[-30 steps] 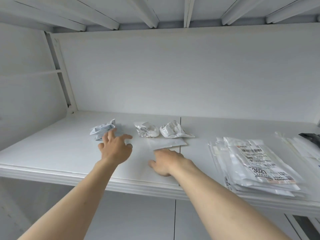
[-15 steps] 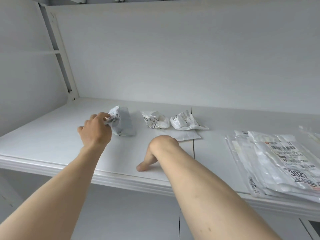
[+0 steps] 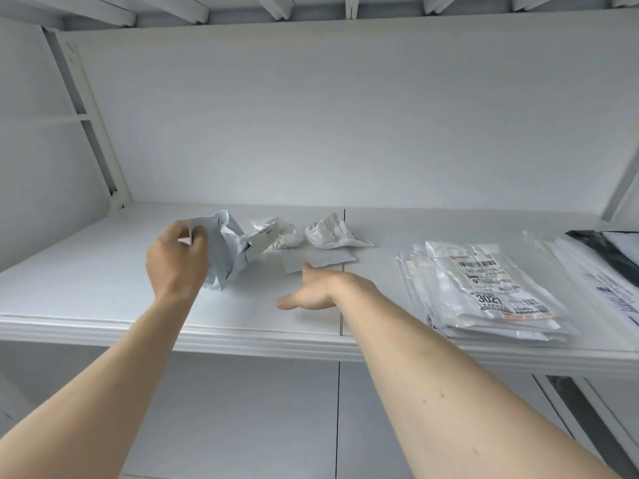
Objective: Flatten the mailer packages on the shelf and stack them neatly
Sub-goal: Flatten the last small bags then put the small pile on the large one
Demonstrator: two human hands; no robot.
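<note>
A crumpled grey mailer [image 3: 230, 250] is gripped at its upper edge by the left hand [image 3: 174, 262] and held above the shelf [image 3: 103, 271], left of 2 crumpled white mailers [image 3: 306, 233]. The right hand [image 3: 316, 288] is held loosely spread, holding nothing. The free corner should be taken by it, the mailer pulled taut, laid down and smoothed outward before being added to the flattened stack [image 3: 484, 299].

The white shelf [image 3: 86, 281] is carrying two crumpled mailers [image 3: 325, 233] at 12 o'clock, a flat one [image 3: 320, 260] before them, and a flattened stack [image 3: 484, 288] lying at 3 o'clock.
</note>
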